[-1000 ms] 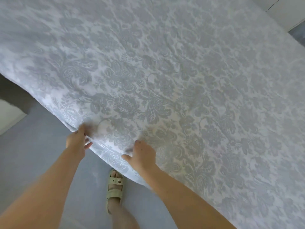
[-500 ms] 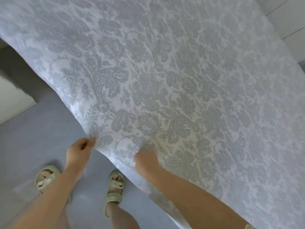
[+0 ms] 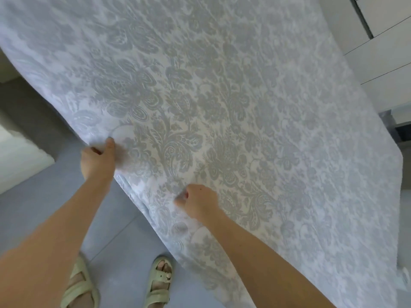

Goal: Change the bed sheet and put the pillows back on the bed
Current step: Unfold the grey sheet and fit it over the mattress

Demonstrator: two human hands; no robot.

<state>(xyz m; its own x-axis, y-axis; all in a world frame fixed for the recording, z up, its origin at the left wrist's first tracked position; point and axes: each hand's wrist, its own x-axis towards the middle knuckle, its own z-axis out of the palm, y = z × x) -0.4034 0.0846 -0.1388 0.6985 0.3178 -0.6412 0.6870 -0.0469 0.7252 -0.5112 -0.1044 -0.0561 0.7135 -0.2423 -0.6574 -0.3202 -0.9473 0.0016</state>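
A pale blue-grey bed sheet (image 3: 222, 90) with a floral damask pattern billows wide across most of the view. My left hand (image 3: 97, 161) pinches its near edge at the left, thumb on top of the cloth. My right hand (image 3: 198, 203) grips the same edge further right, fingers curled into the fabric. The sheet's near edge hangs over the floor between my hands. The bed and pillows are hidden under or behind the sheet.
Grey-blue floor (image 3: 44, 207) lies below, with my two feet in pale green sandals (image 3: 159, 283) close to the sheet's edge. A white object (image 3: 15, 156) sits at the left. White cabinet fronts (image 3: 384, 41) stand at the upper right.
The sheet has swung up and spread further across the view. Both hands have shifted right and apart along the edge, still holding it. My feet have stepped closer.
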